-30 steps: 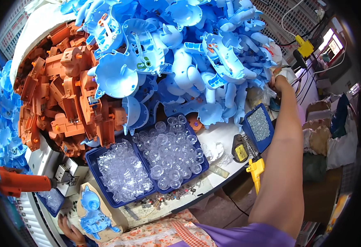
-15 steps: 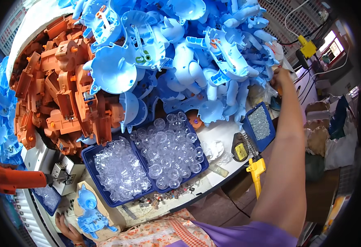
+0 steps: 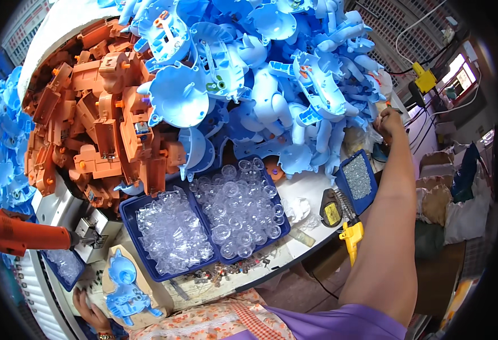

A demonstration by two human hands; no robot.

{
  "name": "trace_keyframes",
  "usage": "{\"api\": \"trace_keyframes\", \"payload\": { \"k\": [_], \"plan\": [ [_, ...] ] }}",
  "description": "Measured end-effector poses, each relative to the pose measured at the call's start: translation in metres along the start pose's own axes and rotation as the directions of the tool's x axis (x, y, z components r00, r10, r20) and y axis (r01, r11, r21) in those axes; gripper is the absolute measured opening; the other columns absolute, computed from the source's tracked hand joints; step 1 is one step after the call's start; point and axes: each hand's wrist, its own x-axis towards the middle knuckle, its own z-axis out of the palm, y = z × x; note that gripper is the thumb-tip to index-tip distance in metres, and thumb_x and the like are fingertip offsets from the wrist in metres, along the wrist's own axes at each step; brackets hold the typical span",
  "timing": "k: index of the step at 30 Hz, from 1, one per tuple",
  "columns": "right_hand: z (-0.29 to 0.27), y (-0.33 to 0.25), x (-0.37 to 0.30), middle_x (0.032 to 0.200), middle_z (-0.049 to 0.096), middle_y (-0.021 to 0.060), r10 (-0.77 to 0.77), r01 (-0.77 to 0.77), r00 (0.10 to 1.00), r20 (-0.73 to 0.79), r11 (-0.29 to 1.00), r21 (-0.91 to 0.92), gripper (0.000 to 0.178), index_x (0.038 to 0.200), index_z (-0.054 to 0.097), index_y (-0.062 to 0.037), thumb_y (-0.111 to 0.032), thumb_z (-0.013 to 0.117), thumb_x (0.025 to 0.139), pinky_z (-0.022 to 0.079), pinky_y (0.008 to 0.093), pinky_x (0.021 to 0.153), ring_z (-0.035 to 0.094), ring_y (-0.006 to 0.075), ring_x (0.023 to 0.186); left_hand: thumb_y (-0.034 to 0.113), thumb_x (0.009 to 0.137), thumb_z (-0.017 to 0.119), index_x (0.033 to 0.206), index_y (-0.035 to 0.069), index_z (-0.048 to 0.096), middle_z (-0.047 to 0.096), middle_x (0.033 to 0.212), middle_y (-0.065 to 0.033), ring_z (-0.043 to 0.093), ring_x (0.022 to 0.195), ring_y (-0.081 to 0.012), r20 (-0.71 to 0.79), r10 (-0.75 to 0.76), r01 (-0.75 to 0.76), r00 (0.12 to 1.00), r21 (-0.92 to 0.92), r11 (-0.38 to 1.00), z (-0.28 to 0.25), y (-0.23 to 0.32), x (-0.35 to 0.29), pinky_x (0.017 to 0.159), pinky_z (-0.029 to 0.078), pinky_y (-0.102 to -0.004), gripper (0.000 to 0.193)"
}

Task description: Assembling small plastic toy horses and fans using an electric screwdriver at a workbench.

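Note:
My right arm is stretched far out to the right, and my right hand [image 3: 389, 122] is at the edge of the blue plastic parts pile, beside a clear plastic bag [image 3: 363, 139]. Its fingers are curled closed; what they hold, if anything, is too small to make out. At the lower left, my left hand [image 3: 92, 310] lies on the table edge with its fingers stretched out and nothing seen in it. Beside it a light blue animal-shaped shell half [image 3: 129, 300] rests, hollow side up, on a beige block [image 3: 156, 299].
Orange plastic housings [image 3: 98, 124] and light blue shells [image 3: 178, 96] are heaped at the back. Dark blue trays [image 3: 157, 277] hold clear plastic pieces. An orange electric screwdriver [image 3: 28, 232] juts in from the left. A yellow-handled soldering iron [image 3: 351, 235] stands right, near a tray of small metal bits [image 3: 358, 177].
My right hand has drawn back slightly toward me, its fingers now curled. The whole view has shifted a little. My left hand stays beside the block.

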Motion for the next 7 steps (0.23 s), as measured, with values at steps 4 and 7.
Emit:
{"api": "trace_keyframes", "payload": {
  "k": [4,7],
  "plan": [
    [-0.01,0.052,0.071,0.09,0.068,0.0174,-0.04,0.05,0.982,-0.186,0.998,0.048,0.039,0.116,0.062,-0.0083,-0.005,0.061,0.077,0.051,0.036,0.058,0.067,0.0247,0.071,0.019,0.09,0.04,0.127,-0.007,0.05,0.041,0.138,-0.0264,0.04,0.128,-0.041,0.017,-0.004,0.005,1.0,-0.021,1.0,0.011,-0.004,0.003,0.109,0.027,-0.0461,0.046],
    [-0.037,-0.009,0.043,0.096,0.069,0.0193,-0.127,0.104,0.967,-0.22,0.988,-0.114,0.054,0.13,0.053,-0.0107,-0.009,0.064,0.077,0.052,0.0385,0.058,0.068,0.0293,0.074,0.021,0.091,0.04,0.127,-0.006,0.05,0.04,0.139,-0.0254,0.04,0.128,-0.0417,0.013,-0.018,0.018,1.0,-0.001,1.0,0.003,0.002,0.003,0.109,0.027,-0.0467,0.046]
  ]
}}
